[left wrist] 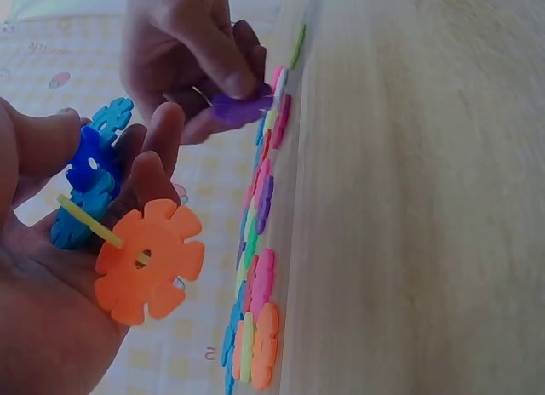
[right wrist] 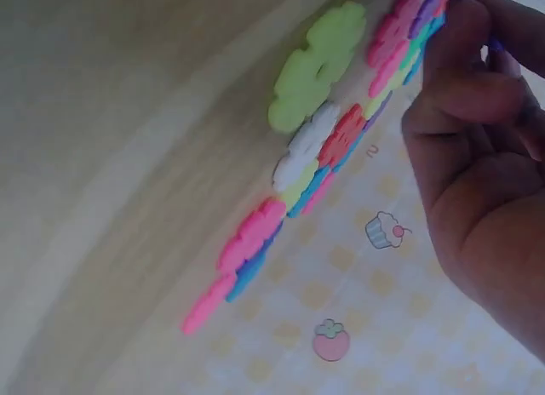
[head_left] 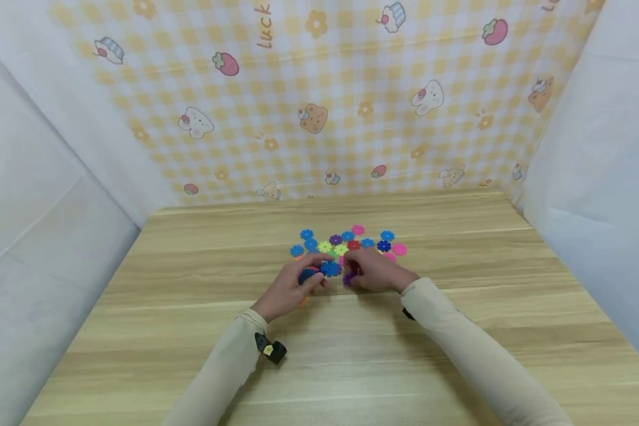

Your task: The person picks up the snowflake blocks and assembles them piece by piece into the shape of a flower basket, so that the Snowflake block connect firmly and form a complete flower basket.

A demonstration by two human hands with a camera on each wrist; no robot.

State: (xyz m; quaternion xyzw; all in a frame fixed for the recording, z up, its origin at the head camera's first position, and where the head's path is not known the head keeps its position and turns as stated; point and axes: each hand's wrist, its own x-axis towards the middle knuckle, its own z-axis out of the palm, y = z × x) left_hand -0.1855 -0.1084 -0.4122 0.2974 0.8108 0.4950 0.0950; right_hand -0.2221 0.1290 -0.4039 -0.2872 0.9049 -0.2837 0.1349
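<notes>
My left hand (head_left: 290, 287) grips a joined chain of notched plastic flower discs. In the left wrist view the chain shows a dark blue disc (left wrist: 86, 163) between lighter blue ones, with the thumb pressed on it. A yellow disc (left wrist: 89, 221), seen edge-on, and an orange disc (left wrist: 163, 271) slotted to it lie by the same palm; whether they join the blue ones is hidden. Across from it, my right hand (head_left: 374, 269) pinches a single purple disc (left wrist: 240, 108) between thumb and fingers. The purple disc is apart from the chain.
Loose flower discs in several colours lie on the wooden table (head_left: 191, 284) just beyond both hands, among them a pink disc (head_left: 399, 249) at the right and a blue disc (head_left: 297, 251) at the left. A checked cloth (head_left: 351, 77) hangs behind, white sheets at both sides.
</notes>
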